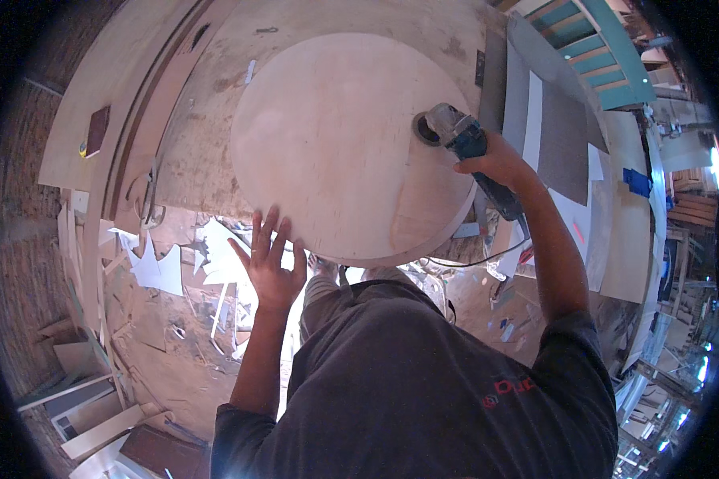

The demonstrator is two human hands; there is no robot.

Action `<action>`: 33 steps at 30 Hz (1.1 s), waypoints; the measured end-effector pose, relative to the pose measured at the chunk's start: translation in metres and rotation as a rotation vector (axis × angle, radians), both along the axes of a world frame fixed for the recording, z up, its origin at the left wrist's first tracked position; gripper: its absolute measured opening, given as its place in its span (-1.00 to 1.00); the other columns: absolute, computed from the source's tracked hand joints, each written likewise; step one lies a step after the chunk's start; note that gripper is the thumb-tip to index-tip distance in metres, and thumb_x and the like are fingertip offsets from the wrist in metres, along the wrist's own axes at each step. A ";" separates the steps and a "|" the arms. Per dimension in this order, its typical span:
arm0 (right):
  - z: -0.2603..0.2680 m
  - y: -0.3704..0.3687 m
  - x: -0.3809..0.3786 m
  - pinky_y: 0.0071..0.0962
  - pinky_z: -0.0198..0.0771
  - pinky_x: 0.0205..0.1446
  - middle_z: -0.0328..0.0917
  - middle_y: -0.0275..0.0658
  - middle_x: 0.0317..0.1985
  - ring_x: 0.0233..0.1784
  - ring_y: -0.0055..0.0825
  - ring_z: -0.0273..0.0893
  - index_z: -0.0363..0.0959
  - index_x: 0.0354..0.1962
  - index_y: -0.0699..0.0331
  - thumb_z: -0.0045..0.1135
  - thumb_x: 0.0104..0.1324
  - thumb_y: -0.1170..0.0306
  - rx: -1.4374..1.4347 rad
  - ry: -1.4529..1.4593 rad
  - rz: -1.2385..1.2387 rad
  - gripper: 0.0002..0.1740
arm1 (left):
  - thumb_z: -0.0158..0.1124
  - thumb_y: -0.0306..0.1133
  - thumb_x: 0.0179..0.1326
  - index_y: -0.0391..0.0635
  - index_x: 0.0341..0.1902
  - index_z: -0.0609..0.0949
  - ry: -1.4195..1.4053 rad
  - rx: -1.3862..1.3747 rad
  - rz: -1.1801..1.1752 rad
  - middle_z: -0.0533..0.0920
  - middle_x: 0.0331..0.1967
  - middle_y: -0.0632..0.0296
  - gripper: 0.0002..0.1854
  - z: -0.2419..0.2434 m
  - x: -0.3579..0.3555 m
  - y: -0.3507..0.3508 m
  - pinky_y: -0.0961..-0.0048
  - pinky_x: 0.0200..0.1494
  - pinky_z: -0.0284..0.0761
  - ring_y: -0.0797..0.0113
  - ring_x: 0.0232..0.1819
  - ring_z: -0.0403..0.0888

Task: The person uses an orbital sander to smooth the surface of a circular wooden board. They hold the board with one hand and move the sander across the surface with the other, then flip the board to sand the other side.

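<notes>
A large round wooden board (335,143) lies flat on the worktable before me, its near edge close to my waist. My right hand (496,163) is wrapped around the body of an angle grinder (467,135). The grinder's round disc (425,129) is over the right part of the board; whether it presses on the wood I cannot tell. My left hand (274,263) has its fingers spread at the board's lower left edge, fingertips at or just over the rim. It grips nothing.
A black power cord (485,261) trails from the grinder past the table's near edge. Long planks (150,114) lie at the left, near a dark brown block (98,130). Flat sheets (563,138) are stacked at the right. White scraps (156,266) and offcuts litter the floor.
</notes>
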State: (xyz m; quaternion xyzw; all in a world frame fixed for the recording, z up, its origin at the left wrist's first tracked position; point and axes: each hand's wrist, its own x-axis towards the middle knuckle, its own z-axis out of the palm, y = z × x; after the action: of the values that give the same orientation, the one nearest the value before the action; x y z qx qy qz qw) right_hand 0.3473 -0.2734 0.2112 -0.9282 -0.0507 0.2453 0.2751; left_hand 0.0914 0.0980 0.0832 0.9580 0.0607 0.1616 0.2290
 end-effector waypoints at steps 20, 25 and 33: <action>-0.020 0.013 0.058 -0.31 0.49 0.03 0.67 -0.14 -0.17 -0.16 -0.28 0.62 0.60 0.02 0.37 0.63 -0.13 0.17 0.067 -0.039 0.001 -0.24 | 0.33 -0.24 0.26 0.09 0.29 0.66 0.017 -0.017 0.008 0.47 0.52 0.27 -0.52 0.004 -0.001 0.001 -0.40 0.62 -0.49 0.05 0.66 0.19; -0.006 0.002 0.069 -0.24 0.51 0.11 0.72 -0.12 -0.10 -0.07 -0.21 0.66 0.64 0.01 0.33 0.65 -0.14 0.17 0.042 -0.032 -0.082 -0.26 | 0.34 -0.29 0.24 0.15 0.34 0.62 -0.013 -0.050 0.011 0.45 0.53 0.29 -0.47 0.002 0.002 -0.002 -0.41 0.62 -0.50 0.05 0.66 0.18; -0.013 0.023 0.102 -0.26 0.50 -0.01 0.67 -0.15 -0.20 -0.19 -0.28 0.62 0.63 -0.07 0.37 0.62 -0.08 0.19 0.051 -0.022 -0.074 -0.35 | 0.35 -0.30 0.23 0.13 0.33 0.62 -0.027 -0.028 -0.010 0.46 0.53 0.28 -0.46 0.002 0.001 0.003 -0.43 0.62 -0.48 0.04 0.65 0.20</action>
State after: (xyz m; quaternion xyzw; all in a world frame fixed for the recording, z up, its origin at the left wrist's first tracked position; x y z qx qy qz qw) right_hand 0.4492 -0.2502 0.1986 -0.9248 -0.0256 0.2236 0.3068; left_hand 0.0926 0.1015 0.0847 0.9527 0.0549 0.1725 0.2441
